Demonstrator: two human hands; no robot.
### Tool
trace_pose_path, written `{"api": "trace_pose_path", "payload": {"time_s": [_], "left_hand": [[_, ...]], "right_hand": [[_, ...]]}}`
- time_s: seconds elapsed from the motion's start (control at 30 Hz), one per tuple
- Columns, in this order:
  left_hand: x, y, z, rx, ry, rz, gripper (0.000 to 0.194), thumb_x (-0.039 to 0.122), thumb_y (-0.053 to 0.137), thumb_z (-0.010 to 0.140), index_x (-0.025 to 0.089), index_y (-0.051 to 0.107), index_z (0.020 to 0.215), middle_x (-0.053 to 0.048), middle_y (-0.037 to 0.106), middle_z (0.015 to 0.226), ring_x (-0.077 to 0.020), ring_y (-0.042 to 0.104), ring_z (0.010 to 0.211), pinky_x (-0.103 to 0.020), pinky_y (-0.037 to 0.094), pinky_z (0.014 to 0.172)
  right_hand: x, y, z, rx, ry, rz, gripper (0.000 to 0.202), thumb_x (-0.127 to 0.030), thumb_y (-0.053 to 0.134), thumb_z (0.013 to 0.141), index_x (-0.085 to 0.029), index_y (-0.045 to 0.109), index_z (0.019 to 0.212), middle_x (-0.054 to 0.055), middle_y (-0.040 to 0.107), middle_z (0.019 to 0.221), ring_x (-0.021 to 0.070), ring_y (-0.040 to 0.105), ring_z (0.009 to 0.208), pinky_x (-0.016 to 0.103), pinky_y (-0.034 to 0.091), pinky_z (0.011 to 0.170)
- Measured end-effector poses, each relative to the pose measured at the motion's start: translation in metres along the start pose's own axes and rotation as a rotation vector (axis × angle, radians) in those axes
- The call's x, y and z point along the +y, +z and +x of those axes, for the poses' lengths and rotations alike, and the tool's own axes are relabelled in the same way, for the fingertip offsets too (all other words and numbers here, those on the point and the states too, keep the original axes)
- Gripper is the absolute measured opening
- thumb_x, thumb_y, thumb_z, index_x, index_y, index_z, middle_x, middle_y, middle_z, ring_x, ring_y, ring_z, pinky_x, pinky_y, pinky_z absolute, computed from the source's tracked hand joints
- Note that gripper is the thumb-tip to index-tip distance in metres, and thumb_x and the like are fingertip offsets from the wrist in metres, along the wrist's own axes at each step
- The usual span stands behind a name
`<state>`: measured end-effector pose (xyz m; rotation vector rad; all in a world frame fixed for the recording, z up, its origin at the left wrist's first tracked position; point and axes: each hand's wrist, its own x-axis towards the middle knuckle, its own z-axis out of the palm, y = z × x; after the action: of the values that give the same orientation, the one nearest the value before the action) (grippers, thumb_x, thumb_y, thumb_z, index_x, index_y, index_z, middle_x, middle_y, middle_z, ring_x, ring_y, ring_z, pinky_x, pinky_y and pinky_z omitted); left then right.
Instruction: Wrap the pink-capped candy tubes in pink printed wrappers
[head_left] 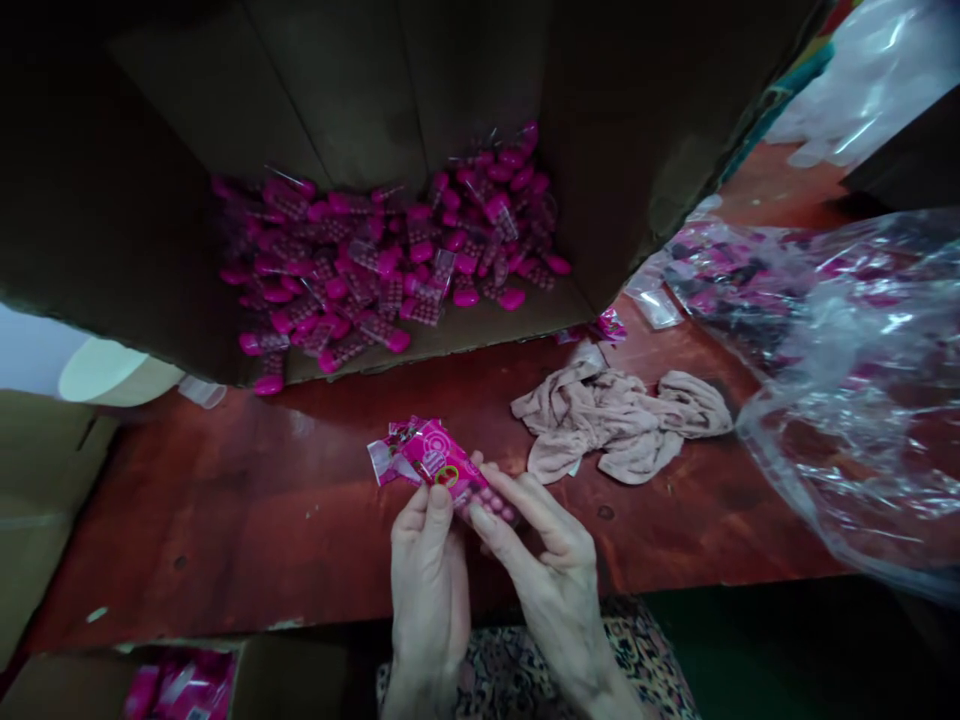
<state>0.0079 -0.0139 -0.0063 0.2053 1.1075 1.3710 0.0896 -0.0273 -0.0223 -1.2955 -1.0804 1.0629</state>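
Note:
Over the red table, my left hand (431, 570) pinches the lower edge of a pink printed packet (433, 448) between thumb and fingers. My right hand (551, 560) is closed, thumb and fingertips around a clear container of pink balls (491, 500), which lies against the packet's right end. Whether the container is partly inside the packet I cannot tell. Just beyond my left hand, more pink and silver packets (384, 466) lie on the table, partly covered by the held one.
A large cardboard box (480, 345) on its side holds many pink-capped clear containers (360, 270). Crumpled gloves (622, 415) lie right of my hands. Clear plastic bags (847, 380) bulge at the right. A lower box with pink packets (199, 685) stands at the front left.

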Motion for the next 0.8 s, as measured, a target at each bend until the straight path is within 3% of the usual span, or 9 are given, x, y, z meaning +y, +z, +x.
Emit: {"api": "trace_pose_path", "payload": {"time_s": [0.1, 0.27, 0.4, 0.47, 0.57, 0.67, 0.8], "left_hand": [[0.001, -0.001, -0.001, -0.010, 0.022, 0.017, 0.015, 0.026, 0.067, 0.072, 0.016, 0.070, 0.083, -0.007, 0.071, 0.084, -0.0172, 0.065, 0.080, -0.031, 0.047, 0.082], [-0.008, -0.001, -0.002, -0.003, -0.067, 0.009, 0.020, 0.033, 0.064, 0.075, 0.015, 0.070, 0.082, -0.006, 0.070, 0.074, -0.0146, 0.063, 0.065, -0.030, 0.050, 0.072], [-0.004, -0.003, 0.000, -0.031, -0.042, 0.027, 0.017, 0.030, 0.063, 0.076, 0.017, 0.069, 0.085, -0.006, 0.071, 0.082, -0.0136, 0.063, 0.068, -0.030, 0.048, 0.078], [0.005, -0.004, 0.004, -0.046, 0.038, 0.081, 0.019, 0.025, 0.064, 0.075, 0.020, 0.068, 0.093, -0.005, 0.071, 0.092, -0.0139, 0.064, 0.079, -0.028, 0.046, 0.082], [0.022, -0.010, 0.014, -0.010, 0.278, 0.210, 0.027, 0.021, 0.065, 0.074, 0.022, 0.066, 0.101, -0.004, 0.068, 0.103, -0.0134, 0.060, 0.094, -0.023, 0.044, 0.084], [0.037, -0.018, 0.024, -0.012, 0.420, 0.388, 0.019, 0.015, 0.070, 0.067, 0.022, 0.070, 0.085, 0.000, 0.070, 0.088, -0.0111, 0.061, 0.082, -0.019, 0.046, 0.076], [0.057, -0.028, 0.030, -0.108, 0.454, 0.622, 0.012, 0.009, 0.074, 0.058, 0.018, 0.067, 0.060, -0.003, 0.068, 0.083, -0.0159, 0.060, 0.082, -0.024, 0.046, 0.075]], "right_hand": [[-0.004, 0.001, 0.000, -0.005, 0.021, 0.011, 0.030, -0.020, 0.060, 0.081, -0.027, 0.064, 0.110, 0.003, 0.065, 0.098, 0.0167, 0.062, 0.087, 0.029, 0.054, 0.075], [-0.007, 0.009, -0.004, 0.114, -0.034, -0.081, 0.030, -0.018, 0.058, 0.081, -0.025, 0.065, 0.110, 0.006, 0.066, 0.095, 0.0198, 0.062, 0.090, 0.031, 0.054, 0.075], [-0.002, 0.005, 0.001, 0.017, 0.038, -0.016, 0.030, -0.021, 0.060, 0.080, -0.028, 0.065, 0.109, 0.004, 0.066, 0.095, 0.0166, 0.064, 0.079, 0.029, 0.055, 0.070], [-0.001, 0.001, 0.006, -0.040, 0.148, 0.071, 0.029, -0.024, 0.062, 0.079, -0.026, 0.066, 0.108, 0.004, 0.065, 0.094, 0.0127, 0.062, 0.065, 0.025, 0.056, 0.059], [0.000, -0.004, 0.008, -0.089, 0.226, 0.141, 0.028, -0.027, 0.063, 0.078, -0.024, 0.067, 0.105, 0.003, 0.061, 0.087, 0.0095, 0.058, 0.056, 0.022, 0.054, 0.050], [0.000, -0.004, 0.007, -0.131, 0.204, 0.110, 0.027, -0.028, 0.062, 0.079, -0.024, 0.067, 0.105, 0.002, 0.057, 0.083, 0.0102, 0.056, 0.061, 0.022, 0.053, 0.053], [0.002, -0.006, 0.007, -0.181, 0.162, 0.042, 0.027, -0.028, 0.059, 0.082, -0.025, 0.065, 0.108, 0.002, 0.056, 0.085, 0.0123, 0.056, 0.068, 0.025, 0.054, 0.057]]}}
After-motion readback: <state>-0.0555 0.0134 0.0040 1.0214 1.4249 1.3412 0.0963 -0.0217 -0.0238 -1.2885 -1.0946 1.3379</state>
